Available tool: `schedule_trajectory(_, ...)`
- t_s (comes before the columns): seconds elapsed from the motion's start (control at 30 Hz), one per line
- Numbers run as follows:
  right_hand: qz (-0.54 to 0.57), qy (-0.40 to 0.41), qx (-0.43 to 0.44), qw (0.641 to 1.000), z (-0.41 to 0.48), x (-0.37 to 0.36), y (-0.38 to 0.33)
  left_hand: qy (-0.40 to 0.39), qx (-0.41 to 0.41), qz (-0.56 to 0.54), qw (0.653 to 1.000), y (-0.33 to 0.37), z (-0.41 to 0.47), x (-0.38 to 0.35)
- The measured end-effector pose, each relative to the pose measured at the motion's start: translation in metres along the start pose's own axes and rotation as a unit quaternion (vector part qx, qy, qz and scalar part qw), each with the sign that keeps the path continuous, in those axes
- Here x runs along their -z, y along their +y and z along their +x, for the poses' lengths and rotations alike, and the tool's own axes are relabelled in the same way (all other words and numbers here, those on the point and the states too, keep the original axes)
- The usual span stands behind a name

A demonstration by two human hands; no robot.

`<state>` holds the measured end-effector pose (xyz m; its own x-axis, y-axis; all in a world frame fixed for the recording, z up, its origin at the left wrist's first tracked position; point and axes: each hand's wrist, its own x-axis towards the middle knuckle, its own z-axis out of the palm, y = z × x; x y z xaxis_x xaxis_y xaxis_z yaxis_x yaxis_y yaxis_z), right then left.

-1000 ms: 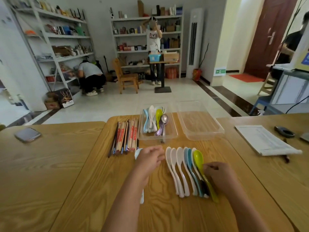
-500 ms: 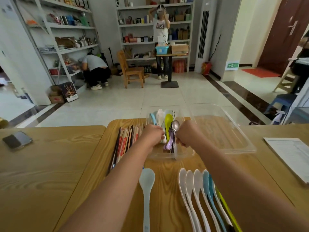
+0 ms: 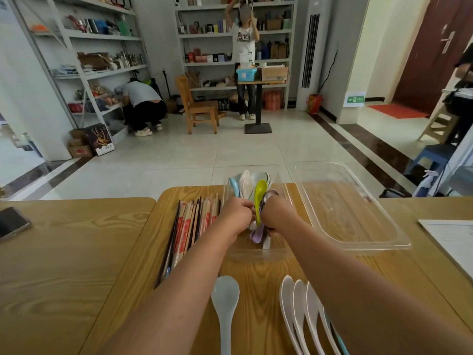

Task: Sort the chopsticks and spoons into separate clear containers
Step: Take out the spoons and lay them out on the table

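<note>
Shifted off the loose spoons (image 3: 288, 303) into the container (image 3: 256, 253), left hand (image 3: 236, 213) and right hand (image 3: 277, 213) both curled round its spoon bundle (image 3: 260, 190) (tidying, likely); chopsticks (image 3: 194, 226) beside it unsorted.

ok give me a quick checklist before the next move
1. Right hand grips binned spoons: ok.
2. Left hand grip on them: cannot tell.
3. Second bin empty for chopsticks: ok.
4. Chopsticks binned: not ok, all on table.
5. Blue spoon and white spoons binned: not ok, on table.
</note>
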<state>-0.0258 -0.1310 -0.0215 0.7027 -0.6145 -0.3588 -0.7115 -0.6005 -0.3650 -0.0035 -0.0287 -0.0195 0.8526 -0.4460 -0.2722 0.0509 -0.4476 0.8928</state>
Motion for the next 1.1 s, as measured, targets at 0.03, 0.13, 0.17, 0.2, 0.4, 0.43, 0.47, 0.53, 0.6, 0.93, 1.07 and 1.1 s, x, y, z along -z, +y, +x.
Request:
schedule_trajectory(0.03,-0.021,0.029,0.022,0.999,0.002,-0.001,0.002,0.005,0.002,-0.005,1.0,0.0,0.002,0.0)
schedule_trajectory(0.13,-0.032,0.141,0.104,0.984,0.003,-0.001,0.003,0.024,0.016,-0.038,0.999,-0.001,0.007,0.005)
schedule_trajectory(0.17,-0.03,0.153,0.117,0.981,0.004,-0.001,0.0,0.026,0.021,-0.042,0.999,-0.001,0.009,0.006)
schedule_trajectory(0.2,-0.029,0.15,0.12,0.981,0.005,-0.001,-0.003,0.027,0.023,-0.041,0.999,-0.002,0.01,0.007)
schedule_trajectory(0.4,-0.037,0.101,0.088,0.99,0.007,-0.013,-0.01,0.011,0.005,-0.004,1.0,-0.006,0.012,0.009)
schedule_trajectory(0.43,-0.021,0.1,0.085,0.991,0.009,-0.014,-0.01,0.01,0.003,-0.002,1.0,-0.006,0.013,0.009)
schedule_trajectory(0.47,0.002,0.09,0.078,0.993,0.012,-0.013,-0.011,0.011,0.003,-0.001,1.0,-0.005,0.014,0.009)
schedule_trajectory(0.53,0.036,0.062,0.052,0.996,0.012,-0.007,-0.015,0.011,0.004,0.0,1.0,-0.005,0.015,0.008)
schedule_trajectory(0.6,0.052,0.036,0.074,0.995,0.009,-0.004,-0.012,0.006,0.002,0.005,1.0,-0.007,0.017,0.006)
schedule_trajectory(0.93,0.28,0.053,0.065,0.956,-0.008,0.028,-0.016,0.029,-0.02,-0.068,0.997,0.011,-0.005,0.02)
schedule_trajectory(1.07,0.287,0.04,0.074,0.954,-0.046,0.047,-0.006,0.021,-0.043,-0.149,0.988,0.02,-0.043,0.021)
schedule_trajectory(1.1,0.281,0.035,0.077,0.956,-0.057,0.049,0.001,0.017,-0.049,-0.158,0.986,0.019,-0.054,0.019)
